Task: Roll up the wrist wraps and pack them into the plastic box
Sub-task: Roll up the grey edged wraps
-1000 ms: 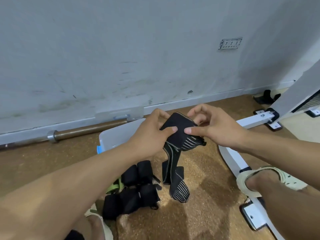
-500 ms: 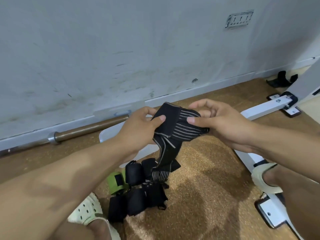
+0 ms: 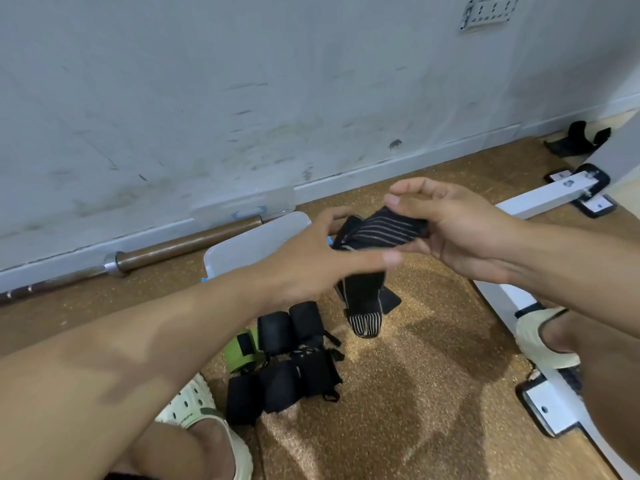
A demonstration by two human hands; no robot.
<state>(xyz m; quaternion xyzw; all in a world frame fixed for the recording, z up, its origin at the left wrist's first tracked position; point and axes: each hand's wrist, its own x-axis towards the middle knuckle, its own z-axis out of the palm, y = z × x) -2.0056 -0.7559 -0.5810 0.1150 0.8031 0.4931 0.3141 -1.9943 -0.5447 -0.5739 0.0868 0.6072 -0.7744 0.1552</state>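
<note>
Both hands are raised above the cork floor point(image 3: 415, 393), working one black striped wrist wrap point(image 3: 381, 230). The right hand point(image 3: 460, 233) cups the rolled end, thumb and fingers curled round it. The left hand point(image 3: 311, 265) holds the wrap from the other side; its fingers are blurred, so the exact grip is hard to read. The loose tail point(image 3: 363, 306) hangs down, its tip at or just above the floor (cannot tell which).

The plastic box point(image 3: 256, 240) sits by the wall behind the left hand, mostly hidden. A pile of rolled wraps point(image 3: 284, 362), black with one green, lies on the floor below the left forearm. A barbell point(image 3: 180, 245) lies along the wall, its end cut off at the left edge.
</note>
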